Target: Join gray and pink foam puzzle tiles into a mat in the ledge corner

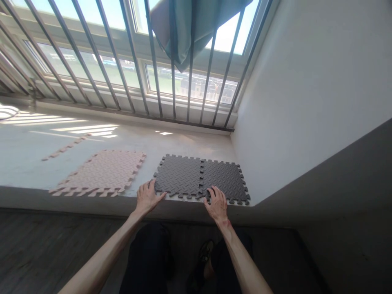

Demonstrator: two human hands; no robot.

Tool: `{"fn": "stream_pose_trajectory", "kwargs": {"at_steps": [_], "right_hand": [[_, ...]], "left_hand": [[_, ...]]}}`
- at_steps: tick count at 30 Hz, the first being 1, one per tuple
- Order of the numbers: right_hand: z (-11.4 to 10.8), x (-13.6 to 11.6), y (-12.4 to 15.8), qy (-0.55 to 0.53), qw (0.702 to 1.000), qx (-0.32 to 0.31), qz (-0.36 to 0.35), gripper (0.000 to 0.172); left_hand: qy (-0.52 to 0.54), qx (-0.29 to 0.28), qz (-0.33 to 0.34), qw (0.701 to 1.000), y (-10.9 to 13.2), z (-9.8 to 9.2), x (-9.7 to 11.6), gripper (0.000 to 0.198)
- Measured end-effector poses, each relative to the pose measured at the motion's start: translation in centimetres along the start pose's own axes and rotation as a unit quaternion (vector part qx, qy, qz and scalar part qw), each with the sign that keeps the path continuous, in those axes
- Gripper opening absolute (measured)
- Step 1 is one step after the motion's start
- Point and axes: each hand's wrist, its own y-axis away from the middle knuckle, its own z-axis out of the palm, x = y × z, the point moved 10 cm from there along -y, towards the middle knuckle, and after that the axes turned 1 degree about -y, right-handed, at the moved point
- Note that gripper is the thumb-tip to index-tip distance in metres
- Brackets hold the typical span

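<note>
Two dark grey foam mat tiles lie side by side on the window ledge, a left tile (178, 173) and a right tile (223, 177). Their toothed edges meet at a seam that looks joined. My left hand (147, 197) is at the left tile's near left corner, thumb and fingers apart along the edges. Over the near edge of the right tile, close to the seam, rests my right hand (217, 202), with its fingers spread. A pink foam mat tile (105, 170) lies flat to the left, apart from the dark ones.
A thin pink edge strip (67, 148) lies farther left on the ledge (18, 161). Metal bars (174, 81) stand before the window, with a green cloth (186, 32) hanging behind them. A white wall (300, 73) bounds the right side. Dark floor (61, 245) lies below.
</note>
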Motion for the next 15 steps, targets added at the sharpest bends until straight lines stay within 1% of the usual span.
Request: {"fn": "stream_pose_trajectory", "kwargs": {"at_steps": [4,7,8,10,11,13,15], "right_hand": [[0.0,0.3,0.2,-0.001,1.0,0.004,-0.007,0.05],[-0.1,0.2,0.0,-0.008,1.0,0.0,-0.006,0.052],[-0.1,-0.2,-0.1,-0.012,1.0,-0.004,-0.013,0.054],[0.4,-1.8,-0.1,-0.024,0.998,-0.025,-0.052,0.061],[0.8,-2.8,0.0,-0.029,0.996,-0.043,-0.079,0.064],[2.0,-4.6,0.7,-0.034,0.989,-0.083,-0.12,0.069],[2.8,-5.4,1.2,-0.029,0.987,-0.101,-0.124,0.073]], "left_hand": [[-0.002,0.004,0.009,1.0,0.7,-0.2,0.5,0.086],[0.0,0.01,0.01,1.0,1.1,0.0,0.4,0.083],[0.004,0.013,0.008,1.0,1.1,0.1,0.4,0.083],[0.013,0.028,0.015,0.999,1.2,0.2,0.6,0.085],[0.019,0.038,0.029,0.999,1.2,0.2,1.0,0.084],[0.037,0.052,0.08,0.995,1.2,0.2,2.5,0.08],[0.056,0.045,0.143,0.987,1.2,0.5,4.7,0.077]]}}
